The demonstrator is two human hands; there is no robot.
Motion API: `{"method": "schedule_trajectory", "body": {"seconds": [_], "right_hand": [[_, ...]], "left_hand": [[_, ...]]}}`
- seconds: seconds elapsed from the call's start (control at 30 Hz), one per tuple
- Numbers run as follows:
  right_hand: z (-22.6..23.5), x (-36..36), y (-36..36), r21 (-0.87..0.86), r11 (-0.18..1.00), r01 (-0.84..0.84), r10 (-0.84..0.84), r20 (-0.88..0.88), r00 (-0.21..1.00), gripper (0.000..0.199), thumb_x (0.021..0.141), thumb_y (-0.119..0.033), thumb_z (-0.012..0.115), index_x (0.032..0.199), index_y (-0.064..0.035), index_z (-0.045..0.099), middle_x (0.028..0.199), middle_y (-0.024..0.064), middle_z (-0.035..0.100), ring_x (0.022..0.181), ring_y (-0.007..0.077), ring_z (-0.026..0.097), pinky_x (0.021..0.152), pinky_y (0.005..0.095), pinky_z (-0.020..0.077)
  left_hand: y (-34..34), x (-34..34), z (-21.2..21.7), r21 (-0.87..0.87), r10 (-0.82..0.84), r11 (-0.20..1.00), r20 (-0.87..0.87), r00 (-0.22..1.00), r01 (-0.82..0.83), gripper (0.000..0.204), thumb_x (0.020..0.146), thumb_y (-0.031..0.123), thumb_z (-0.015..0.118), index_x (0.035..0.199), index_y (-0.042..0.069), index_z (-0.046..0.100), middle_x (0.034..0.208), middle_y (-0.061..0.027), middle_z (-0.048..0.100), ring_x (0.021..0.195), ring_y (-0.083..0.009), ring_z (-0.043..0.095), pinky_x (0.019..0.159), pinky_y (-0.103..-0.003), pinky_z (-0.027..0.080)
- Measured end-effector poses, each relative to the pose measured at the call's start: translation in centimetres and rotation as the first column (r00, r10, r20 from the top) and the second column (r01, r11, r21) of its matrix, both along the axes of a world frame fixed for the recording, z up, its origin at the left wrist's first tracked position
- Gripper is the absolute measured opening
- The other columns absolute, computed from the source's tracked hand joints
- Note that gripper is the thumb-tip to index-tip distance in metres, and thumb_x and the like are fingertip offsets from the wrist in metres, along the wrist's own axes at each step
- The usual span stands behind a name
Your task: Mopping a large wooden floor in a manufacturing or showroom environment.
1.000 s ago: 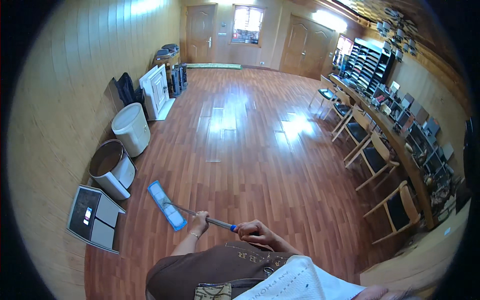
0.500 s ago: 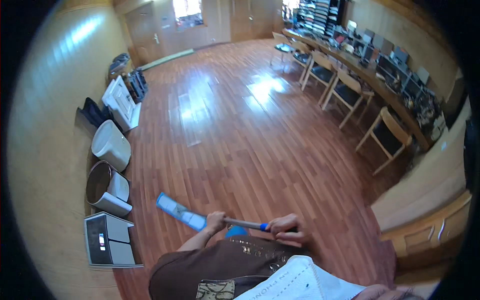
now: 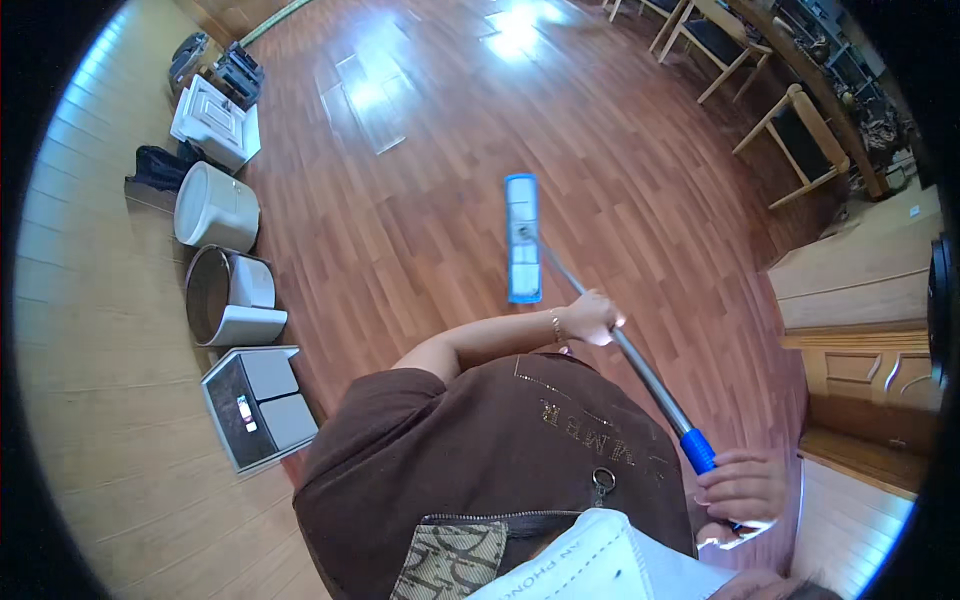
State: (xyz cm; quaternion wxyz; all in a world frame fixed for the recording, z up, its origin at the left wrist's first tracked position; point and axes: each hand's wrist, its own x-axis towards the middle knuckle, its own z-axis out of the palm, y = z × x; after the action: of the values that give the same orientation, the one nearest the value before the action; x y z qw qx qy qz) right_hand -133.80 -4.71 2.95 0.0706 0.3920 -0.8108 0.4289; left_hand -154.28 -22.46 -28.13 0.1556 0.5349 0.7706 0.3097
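Note:
A flat mop lies across the wood floor in front of me, its long blue-edged mop head (image 3: 523, 270) resting on the boards, lengthwise away from me. From the head a grey metal pole (image 3: 650, 374) slants back toward my right side and ends in a blue grip (image 3: 697, 450). My left hand (image 3: 590, 316), a bracelet at its wrist, is closed round the middle of the pole. Lower right, my right hand (image 3: 742, 488) wraps the blue grip near the pole's end.
Along the left wall stand a grey cabinet (image 3: 283, 372), a rounded white-and-brown unit (image 3: 250, 325), a white bin-like tub (image 3: 222, 205) and a white panelled piece (image 3: 208, 115). Wooden chairs (image 3: 800, 140) line a long cluttered bench at the right. A wooden cabinet (image 3: 865, 370) is nearer.
The mop head has swung from the left to ahead of me. My left hand has moved forward and right, my right hand back and right. The view has tipped down.

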Motion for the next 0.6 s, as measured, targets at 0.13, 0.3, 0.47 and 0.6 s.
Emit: {"method": "schedule_trajectory", "body": {"seconds": [0.13, 0.3, 0.47, 0.6], "right_hand": [[1.6, -1.1, -4.6, 0.063, 0.997, -0.039, 0.048, -0.159, 0.986, 0.036, 0.076, -0.045, 0.073, 0.068, -0.0123, 0.06, 0.071, 0.0013, 0.067, 0.073, 0.0167, 0.069, 0.072, 0.0338, 0.0546], [1.7, -0.1, -9.6, 0.098, 0.995, -0.013, 0.037, -0.25, 0.968, 0.037, 0.079, -0.044, 0.071, 0.066, -0.0127, 0.057, 0.067, -0.0001, 0.064, 0.07, 0.016, 0.068, 0.072, 0.034, 0.0537], [-0.5, -0.2, -11.8, -0.075, 0.968, -0.24, 0.229, -0.131, 0.965, 0.032, 0.079, -0.041, 0.071, 0.069, -0.0124, 0.061, 0.073, 0.0008, 0.068, 0.074, 0.0173, 0.069, 0.074, 0.037, 0.0536], [-3.8, -4.4, -14.9, -0.204, 0.868, -0.452, 0.464, 0.011, 0.886, 0.031, 0.074, -0.035, 0.075, 0.069, -0.0074, 0.062, 0.071, 0.0071, 0.067, 0.072, 0.0244, 0.068, 0.074, 0.0404, 0.0532]], "left_hand": [[-0.4, -0.1, 0.6, -0.008, -0.017, 1.0, -0.019, 1.0, 0.017, 0.012, 0.058, 0.018, 0.061, 0.062, 0.008, 0.056, 0.064, -0.0137, 0.059, 0.07, -0.0367, 0.06, 0.061, -0.048, 0.044], [-5.8, 1.3, 1.0, -0.001, 0.005, 1.0, -0.025, 1.0, -0.005, 0.011, 0.058, 0.019, 0.061, 0.061, 0.009, 0.056, 0.064, -0.0128, 0.058, 0.071, -0.0366, 0.06, 0.061, -0.047, 0.044], [-13.6, 3.2, 0.3, -0.028, 0.136, 0.99, 0.015, 0.991, -0.136, 0.014, 0.058, 0.022, 0.062, 0.06, 0.011, 0.055, 0.063, -0.0121, 0.057, 0.07, -0.0342, 0.06, 0.062, -0.047, 0.043], [-21.2, 3.0, -1.3, -0.24, 0.32, 0.911, -0.099, 0.942, -0.335, 0.01, 0.064, 0.023, 0.063, 0.066, 0.014, 0.059, 0.066, -0.0105, 0.059, 0.073, -0.0316, 0.061, 0.062, -0.045, 0.045]]}}
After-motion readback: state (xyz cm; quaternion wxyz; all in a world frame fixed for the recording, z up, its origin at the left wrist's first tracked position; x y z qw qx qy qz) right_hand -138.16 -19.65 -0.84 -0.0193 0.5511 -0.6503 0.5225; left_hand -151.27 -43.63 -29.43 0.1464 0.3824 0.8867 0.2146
